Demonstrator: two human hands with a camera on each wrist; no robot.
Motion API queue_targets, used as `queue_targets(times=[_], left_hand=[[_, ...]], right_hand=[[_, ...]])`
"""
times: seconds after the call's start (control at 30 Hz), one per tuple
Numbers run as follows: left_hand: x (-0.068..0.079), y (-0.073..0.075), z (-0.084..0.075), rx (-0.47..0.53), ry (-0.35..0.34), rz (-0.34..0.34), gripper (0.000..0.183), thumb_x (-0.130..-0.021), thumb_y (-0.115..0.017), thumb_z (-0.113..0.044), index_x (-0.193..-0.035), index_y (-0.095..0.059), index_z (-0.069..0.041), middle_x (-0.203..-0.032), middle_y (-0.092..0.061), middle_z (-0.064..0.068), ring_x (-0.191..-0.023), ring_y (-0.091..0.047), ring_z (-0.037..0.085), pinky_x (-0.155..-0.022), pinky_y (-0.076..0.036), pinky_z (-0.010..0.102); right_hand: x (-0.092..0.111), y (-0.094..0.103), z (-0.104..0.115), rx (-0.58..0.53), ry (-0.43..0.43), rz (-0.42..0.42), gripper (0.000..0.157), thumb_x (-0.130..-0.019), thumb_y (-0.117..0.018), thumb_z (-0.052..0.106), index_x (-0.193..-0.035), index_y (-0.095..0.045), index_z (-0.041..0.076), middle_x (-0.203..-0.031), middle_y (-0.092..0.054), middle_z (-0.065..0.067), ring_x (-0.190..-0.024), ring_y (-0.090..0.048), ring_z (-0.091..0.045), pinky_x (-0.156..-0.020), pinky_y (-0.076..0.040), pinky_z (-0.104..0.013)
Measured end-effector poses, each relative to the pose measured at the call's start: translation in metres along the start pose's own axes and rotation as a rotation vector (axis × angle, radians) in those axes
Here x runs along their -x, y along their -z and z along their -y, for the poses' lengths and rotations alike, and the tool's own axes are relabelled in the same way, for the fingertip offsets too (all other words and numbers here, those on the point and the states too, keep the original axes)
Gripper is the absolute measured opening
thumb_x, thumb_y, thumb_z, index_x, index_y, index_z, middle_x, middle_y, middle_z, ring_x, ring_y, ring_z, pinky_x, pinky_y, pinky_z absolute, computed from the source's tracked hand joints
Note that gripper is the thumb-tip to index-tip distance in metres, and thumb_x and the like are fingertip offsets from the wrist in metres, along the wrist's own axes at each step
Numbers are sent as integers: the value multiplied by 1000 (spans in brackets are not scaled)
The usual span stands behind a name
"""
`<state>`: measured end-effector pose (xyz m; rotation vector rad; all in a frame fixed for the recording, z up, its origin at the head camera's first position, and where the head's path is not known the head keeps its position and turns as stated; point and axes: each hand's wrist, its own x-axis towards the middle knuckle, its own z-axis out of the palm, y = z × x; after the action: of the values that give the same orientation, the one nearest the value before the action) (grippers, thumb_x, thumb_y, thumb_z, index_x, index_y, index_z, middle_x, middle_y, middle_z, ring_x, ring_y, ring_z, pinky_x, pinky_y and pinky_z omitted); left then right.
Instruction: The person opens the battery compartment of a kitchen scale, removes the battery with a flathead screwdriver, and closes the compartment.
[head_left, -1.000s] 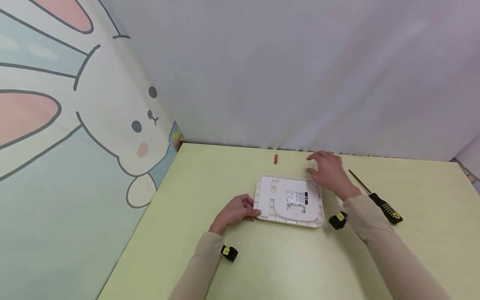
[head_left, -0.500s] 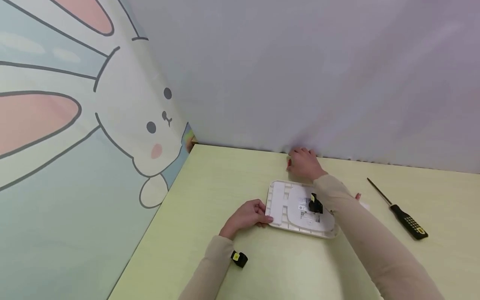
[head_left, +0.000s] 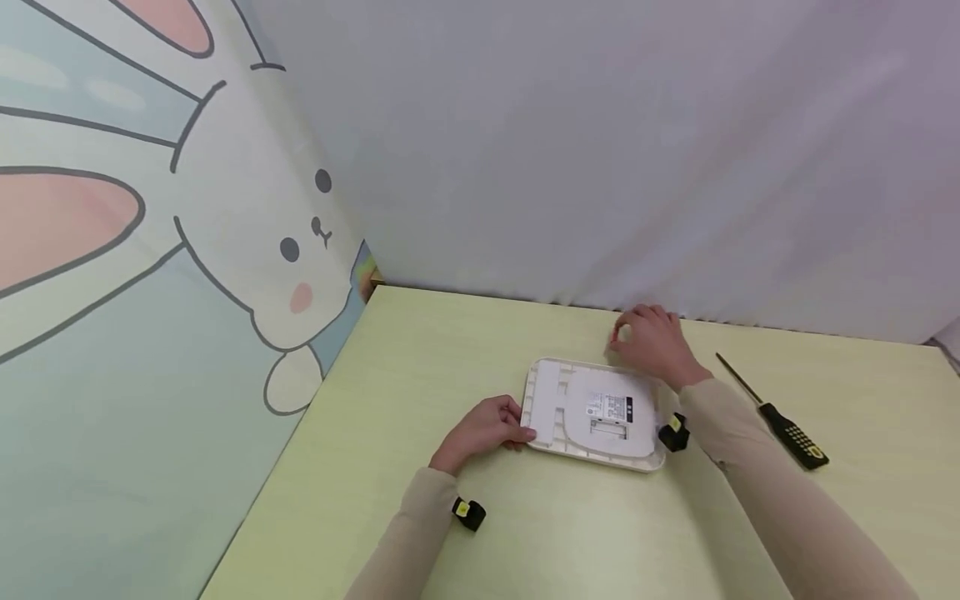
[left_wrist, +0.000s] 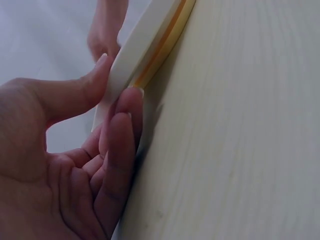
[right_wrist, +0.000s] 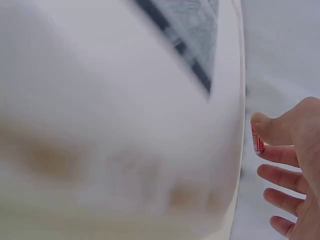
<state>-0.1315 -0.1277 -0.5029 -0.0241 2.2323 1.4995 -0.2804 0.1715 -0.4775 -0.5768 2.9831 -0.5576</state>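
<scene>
On the near left: left hand (head_left: 485, 425), thumb and curled fingers pinching the edge of a white, rounded-rectangular plastic device (head_left: 576, 417)
Right hand (head_left: 651, 345): at the device's far right corner, thumb and forefinger pinching a small red cylindrical battery (right_wrist: 257, 141)

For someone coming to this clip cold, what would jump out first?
Probably the huge cartoon rabbit on the wall at the left of the head view. Next, the white device on the pale table, its left edge pinched by the left hand. Beyond it, the right hand pinches a small red cylinder, likely a battery; a black-handled screwdriver lies farther right.
</scene>
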Motion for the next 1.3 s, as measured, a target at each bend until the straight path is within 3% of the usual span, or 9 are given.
queue_targets(times=[0.17, 0.3, 0.43, 0.57, 0.67, 0.8, 0.93, 1.1, 1.3], left_hand=[[2, 4, 4, -28, -3, -8, 27, -91, -82, -16, -102, -61, -5, -79, -74, 6, -69, -68, 13, -69, -55, 25], [4, 9, 4, -28, -4, -14, 27, -92, -81, -17, -104, -61, -4, -81, -74, 6, -70, -68, 13, -70, -56, 26], [6, 12, 5, -26, 11, -16, 27, -93, -81, -16, -105, -61, -3, -81, -74, 5, -71, -68, 14, -71, -57, 26], [7, 12, 4, -36, 17, -8, 27, -93, -80, -17, -106, -61, -3, -82, -74, 5, -72, -68, 14, -72, -56, 26], [7, 11, 2, -42, 14, -4, 27, -93, -80, -17, -106, -61, -3, -82, -74, 6, -72, -69, 14, -72, -57, 26], [6, 11, 1, -34, 12, -11, 27, -93, -80, -16, -107, -61, -2, -84, -75, 8, -72, -69, 13, -73, -58, 27], [6, 13, 4, -31, 21, -20, 26, -93, -79, -14, -106, -60, -2, -84, -75, 9, -72, -69, 14, -73, -59, 28], [8, 12, 4, -38, 24, -22, 26, -93, -80, -14, -106, -60, -2, -82, -73, 8, -72, -68, 14, -73, -59, 28], [2, 4, 3, -11, 21, 9, 26, -94, -80, -15, -106, -61, -1, -86, -75, 9, -72, -69, 14, -73, -60, 28]], right_hand=[[49, -6, -28, -46, -71, -78, 35, -97, -73, 29, -119, -68, 3, -140, -56, -28, -138, -39, -51, -107, -26, -70], [75, -18, -42, -74, -75, -143, 32, -96, -75, 23, -117, -67, 2, -138, -56, -29, -138, -39, -53, -106, -27, -73], [88, -27, -49, -90, -41, -179, 31, -93, -77, 19, -116, -67, 2, -134, -57, -27, -140, -37, -55, -107, -26, -75], [95, -29, -51, -93, -66, -164, 33, -94, -77, 20, -118, -65, 1, -134, -56, -27, -144, -32, -57, -110, -23, -76], [101, -25, -51, -86, -98, -155, 40, -97, -73, 22, -128, -62, -1, -139, -54, -29, -145, -31, -57, -111, -22, -76], [116, -12, -50, -81, -133, -203, 48, -100, -68, 24, -138, -57, -4, -144, -51, -34, -139, -35, -58, -109, -24, -74], [137, -5, -51, -38, -168, -188, 54, -98, -70, 28, -136, -57, -8, -137, -51, -36, -131, -36, -58, -102, -25, -72], [156, -15, -52, 47, -179, -170, 60, -95, -74, 38, -133, -60, -7, -134, -54, -35, -126, -39, -57, -99, -27, -71], [169, -23, -53, 73, -191, -237, 46, -91, -79, 33, -119, -69, -3, -130, -58, -29, -125, -41, -53, -97, -27, -71]])
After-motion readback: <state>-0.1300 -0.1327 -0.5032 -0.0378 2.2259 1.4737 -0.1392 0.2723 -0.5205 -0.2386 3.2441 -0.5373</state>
